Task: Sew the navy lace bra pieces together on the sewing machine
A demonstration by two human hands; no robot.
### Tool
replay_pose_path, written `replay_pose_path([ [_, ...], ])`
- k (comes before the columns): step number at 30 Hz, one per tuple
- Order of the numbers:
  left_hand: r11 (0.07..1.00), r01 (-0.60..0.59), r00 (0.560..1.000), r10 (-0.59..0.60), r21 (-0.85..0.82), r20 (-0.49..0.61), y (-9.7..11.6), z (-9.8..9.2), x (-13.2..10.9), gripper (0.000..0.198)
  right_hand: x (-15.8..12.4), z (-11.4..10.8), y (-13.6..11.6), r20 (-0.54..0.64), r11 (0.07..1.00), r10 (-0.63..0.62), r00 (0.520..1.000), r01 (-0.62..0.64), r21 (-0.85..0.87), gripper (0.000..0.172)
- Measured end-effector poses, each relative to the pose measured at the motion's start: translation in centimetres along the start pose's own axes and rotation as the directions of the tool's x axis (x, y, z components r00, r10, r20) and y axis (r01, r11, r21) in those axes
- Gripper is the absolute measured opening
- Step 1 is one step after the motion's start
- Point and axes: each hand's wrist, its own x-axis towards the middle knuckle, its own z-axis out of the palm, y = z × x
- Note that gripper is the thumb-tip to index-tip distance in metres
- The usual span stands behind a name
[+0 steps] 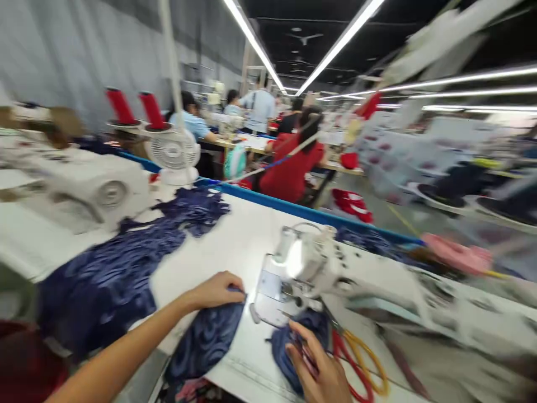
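Observation:
My left hand (216, 291) lies on a piece of dark blue fabric (207, 338) at the near edge of the white table (247, 235), its fingers curled over the cloth's top edge. My right hand (316, 366) rests with fingers stretched on a bunched blue piece (285, 344) just below the head of the sewing machine (312, 268), whose lamp glows. Scissors with red and yellow handles (363, 361) lie right beside my right hand.
A heap of dark blue fabric (109, 268) covers the table's left part. Another sewing machine (79, 187), a small white fan (174, 154) and two red thread cones (136, 109) stand further left. Beyond a blue table edge (302, 212), several people sit at other tables.

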Motion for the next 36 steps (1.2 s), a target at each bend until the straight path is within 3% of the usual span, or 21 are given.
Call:
replay_pose_path([
  [4,0.998,-0.059,0.985,0.055,0.023,0.161,-0.3,-0.4,1.5,0.028,-1.0,-4.4,1.6,-0.123,0.967,0.163,0.979,-0.183,-0.179,0.041],
  [7,0.992,-0.101,0.971,0.081,0.080,0.227,0.4,0.8,3.7,0.024,-1.9,-7.7,4.3,-0.196,0.865,0.235,0.952,-0.297,-0.404,0.044],
  [10,0.975,-0.116,0.980,0.081,0.188,0.183,0.9,2.4,5.9,0.020,-2.4,-9.4,7.0,-0.242,0.706,0.231,0.942,-0.333,-0.625,0.049],
  [13,0.944,-0.107,0.992,0.083,0.312,0.090,0.9,3.8,7.4,0.014,-2.6,-9.9,8.2,-0.266,0.595,0.140,0.954,-0.296,-0.747,0.049],
  [15,0.921,-0.095,0.995,0.086,0.378,0.040,0.9,4.6,7.8,0.012,-2.4,-9.6,7.6,-0.284,0.574,0.016,0.959,-0.241,-0.782,0.044],
  [18,0.887,-0.069,0.996,0.089,0.457,-0.022,0.9,5.6,7.5,0.011,-1.3,-7.8,4.9,-0.245,0.738,-0.203,0.948,-0.016,-0.675,0.038],
  [20,0.858,-0.059,0.991,0.113,0.510,-0.076,1.0,6.1,7.3,0.012,0.1,-5.8,2.6,-0.082,0.862,-0.284,0.955,0.216,-0.459,0.040],
  [22,0.819,-0.067,0.976,0.174,0.569,-0.134,1.1,6.5,7.1,0.016,1.9,-3.7,0.7,0.121,0.880,-0.344,0.931,0.365,-0.304,0.039],
  [25,0.752,-0.108,0.942,0.286,0.650,-0.174,1.1,7.2,6.9,0.015,4.4,-1.2,-0.4,0.247,0.865,-0.294,0.923,0.367,-0.342,0.031],
  [27,0.715,-0.152,0.926,0.345,0.683,-0.155,0.8,7.8,6.6,0.008,5.2,-0.3,-0.1,0.256,0.844,-0.226,0.940,0.320,-0.431,0.031],
  [30,0.679,-0.229,0.905,0.412,0.698,-0.104,0.3,9.2,5.5,0.017,5.3,0.4,0.8,0.254,0.808,-0.186,0.949,0.295,-0.511,0.036],
  [33,0.615,-0.312,0.851,0.520,0.725,-0.075,-0.6,10.4,4.0,0.028,4.7,0.6,1.3,0.253,0.784,-0.186,0.949,0.299,-0.544,0.043],
  [36,0.518,-0.387,0.801,0.598,0.763,0.000,-1.6,10.6,3.3,0.041,4.4,0.7,1.4,0.227,0.779,-0.184,0.956,0.283,-0.560,0.043],
])
